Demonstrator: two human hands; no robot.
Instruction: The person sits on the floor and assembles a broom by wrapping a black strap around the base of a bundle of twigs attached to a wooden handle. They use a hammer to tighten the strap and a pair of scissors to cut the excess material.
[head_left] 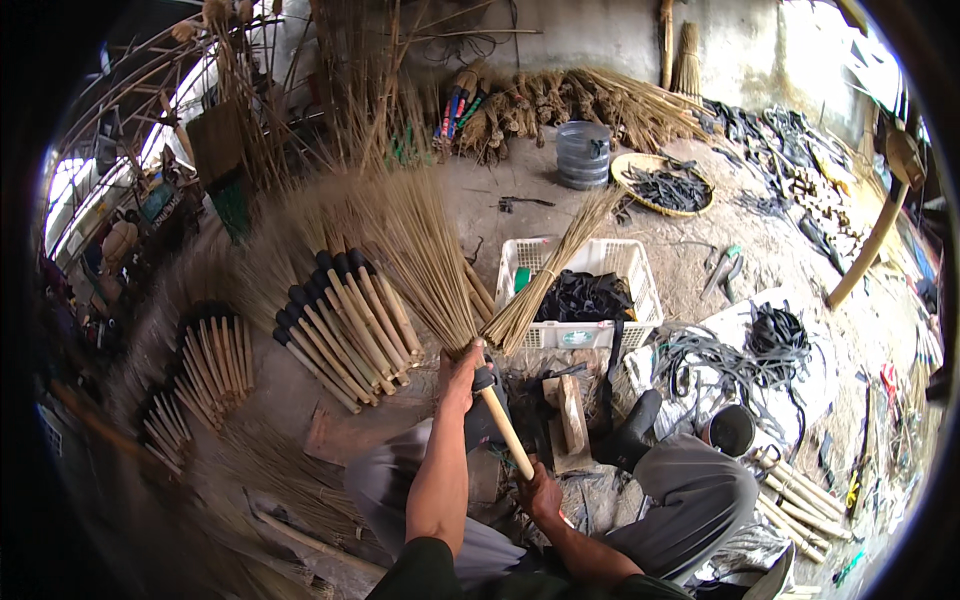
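Broom [450,310] is positioned in front of the seated worker, its bristle fan [415,240] directed up and away, its wooden handle [507,430] slanting down between the knees [690,485]. From where I stand, the left hand [460,372] is wrapped around the gathered bristle base, directly above the black collar [483,380]; this presumably prevents the stems from spreading. The right hand [541,495] encircles the handle near its lower end, a position likely to give leverage for turning. Both grips are pressed together; exact finger placement is partly hidden.

A slender bristle bundle [555,270] lies slantwise over the white plastic crate [640,265], apparently for quick reach. The crate's walls confine the black rubber strips [580,297]. Collared brooms [345,325] lie side by side at left, heads aligned, probably to limit tangling. Pale wooden poles [800,510] are stacked separately at right.
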